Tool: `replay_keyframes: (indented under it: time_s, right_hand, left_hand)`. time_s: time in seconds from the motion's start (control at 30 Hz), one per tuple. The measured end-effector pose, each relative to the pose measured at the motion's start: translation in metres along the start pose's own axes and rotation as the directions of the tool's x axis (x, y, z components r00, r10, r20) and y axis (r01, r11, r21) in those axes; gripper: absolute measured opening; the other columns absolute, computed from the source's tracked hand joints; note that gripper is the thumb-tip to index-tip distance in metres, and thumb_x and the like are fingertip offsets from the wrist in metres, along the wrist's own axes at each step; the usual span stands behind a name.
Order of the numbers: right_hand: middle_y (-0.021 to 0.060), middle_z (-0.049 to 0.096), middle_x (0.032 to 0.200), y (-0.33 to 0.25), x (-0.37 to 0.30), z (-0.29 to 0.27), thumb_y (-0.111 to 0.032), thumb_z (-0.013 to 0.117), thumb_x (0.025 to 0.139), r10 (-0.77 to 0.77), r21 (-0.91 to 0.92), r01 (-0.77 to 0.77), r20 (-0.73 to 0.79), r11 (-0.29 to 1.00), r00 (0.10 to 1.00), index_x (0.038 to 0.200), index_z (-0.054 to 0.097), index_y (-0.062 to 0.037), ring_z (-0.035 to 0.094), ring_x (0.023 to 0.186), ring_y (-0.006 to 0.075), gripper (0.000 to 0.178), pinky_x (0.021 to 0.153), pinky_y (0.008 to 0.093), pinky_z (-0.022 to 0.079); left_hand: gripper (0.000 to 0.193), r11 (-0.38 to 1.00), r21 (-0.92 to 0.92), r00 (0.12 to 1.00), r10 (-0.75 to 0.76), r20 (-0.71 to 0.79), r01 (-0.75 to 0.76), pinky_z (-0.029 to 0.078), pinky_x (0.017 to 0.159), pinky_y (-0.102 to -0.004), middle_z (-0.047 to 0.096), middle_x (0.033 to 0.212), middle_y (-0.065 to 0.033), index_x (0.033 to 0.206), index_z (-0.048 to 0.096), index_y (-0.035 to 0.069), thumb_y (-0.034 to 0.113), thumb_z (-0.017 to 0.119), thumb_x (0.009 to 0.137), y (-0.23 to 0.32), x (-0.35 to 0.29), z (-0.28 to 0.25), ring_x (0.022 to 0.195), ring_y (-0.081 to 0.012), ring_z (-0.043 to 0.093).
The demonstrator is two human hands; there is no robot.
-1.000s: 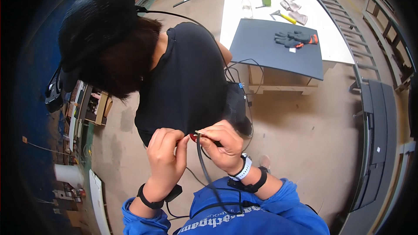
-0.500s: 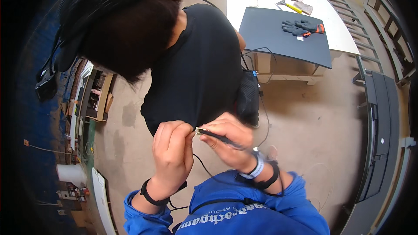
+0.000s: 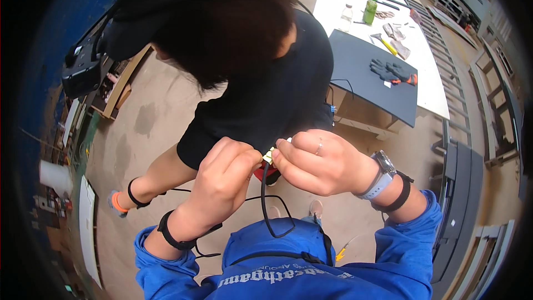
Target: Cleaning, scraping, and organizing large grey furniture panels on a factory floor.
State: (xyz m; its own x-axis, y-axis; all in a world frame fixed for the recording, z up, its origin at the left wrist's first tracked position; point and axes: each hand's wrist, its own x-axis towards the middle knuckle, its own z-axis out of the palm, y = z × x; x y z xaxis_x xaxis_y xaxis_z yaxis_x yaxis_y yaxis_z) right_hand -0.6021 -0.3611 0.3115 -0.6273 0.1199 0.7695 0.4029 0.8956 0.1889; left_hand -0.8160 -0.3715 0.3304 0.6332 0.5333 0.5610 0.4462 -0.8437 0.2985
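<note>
Both of my hands meet in front of my blue top, in the middle of the view. My left hand [image 3: 225, 175] is closed, its thumb and fingertips pinching one side of a small pale yellow-white piece [image 3: 268, 156]. At the other side of that piece, my right hand [image 3: 322, 161] is closed with its fingertips pressed on it. A black cable [image 3: 264, 200] hangs in a loop from the piece, below my fingers. The piece is too small and too covered to tell its exact kind.
A person in a black shirt [image 3: 266, 89] bends close beyond my hands, one arm [image 3: 158, 180] reaching left. A white table [image 3: 433, 86] at the far right bears a dark panel [image 3: 355, 58], gloves [image 3: 391, 71], a yellow-handled tool [image 3: 385, 43] and bottles. Dark panels [image 3: 458, 200] stand right.
My right hand has turned and shifted right, and the cable that lay along it now hangs below the piece. The other person has shifted right in view, and their left-reaching arm now shows.
</note>
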Motion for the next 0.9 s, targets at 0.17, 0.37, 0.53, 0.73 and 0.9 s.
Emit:
replay_keyframes:
  time_s: [0.17,0.37,0.53,0.73,0.9]
  right_hand:
    - [0.0065,0.056,0.075,0.006,0.008,0.007,-0.007,0.063,0.070,-0.105,-0.004,0.105,0.054,0.994,0.993,0.083,0.060,0.0030,0.054,0.071,0.0167,0.017,0.056,0.0260,0.047]
    - [0.0076,0.061,0.085,0.013,0.009,0.018,-0.009,0.062,0.072,-0.232,-0.048,0.232,0.015,0.971,0.973,0.090,0.062,0.0009,0.055,0.074,0.0150,0.021,0.057,0.0244,0.045]
    - [0.0075,0.063,0.089,0.008,0.002,0.031,-0.009,0.062,0.073,-0.178,-0.025,0.176,-0.104,0.984,0.979,0.093,0.064,-0.0004,0.055,0.072,0.0145,0.022,0.057,0.0251,0.045]
    - [0.0042,0.059,0.084,0.001,0.015,0.036,-0.011,0.063,0.071,-0.196,-0.012,0.196,0.013,0.980,0.981,0.092,0.064,-0.0014,0.054,0.073,0.0146,0.023,0.057,0.0245,0.043]
    - [0.0037,0.056,0.083,-0.004,0.025,0.046,-0.014,0.065,0.071,-0.095,0.076,0.084,0.144,0.994,0.985,0.093,0.061,-0.0028,0.054,0.073,0.0161,0.025,0.058,0.0265,0.045]
  left_hand:
    - [0.022,0.986,0.154,0.995,0.069,-0.078,-0.057,0.045,0.061,-0.0343,0.057,0.084,-0.0112,0.089,0.059,-0.003,-0.001,0.062,0.066,-0.001,-0.012,0.002,0.072,-0.0258,0.055]
    - [0.021,0.992,0.121,0.992,0.031,-0.120,-0.016,0.046,0.062,-0.0348,0.056,0.085,-0.0113,0.088,0.059,-0.003,-0.001,0.061,0.067,-0.002,-0.026,0.001,0.072,-0.0261,0.056]
    - [0.021,0.995,0.036,0.975,-0.079,-0.210,0.088,0.045,0.063,-0.0352,0.056,0.085,-0.0115,0.089,0.059,-0.002,-0.004,0.058,0.068,0.002,-0.037,0.010,0.073,-0.0265,0.056]
    - [0.022,0.989,0.072,0.972,-0.112,-0.207,0.129,0.044,0.064,-0.0356,0.056,0.086,-0.0111,0.089,0.060,-0.001,-0.002,0.060,0.068,0.003,-0.049,0.007,0.074,-0.0268,0.056]
    - [0.019,0.981,0.042,0.964,-0.179,-0.196,0.190,0.045,0.064,-0.0358,0.058,0.085,-0.0119,0.087,0.058,0.000,-0.003,0.062,0.068,-0.005,-0.063,0.004,0.074,-0.0285,0.056]
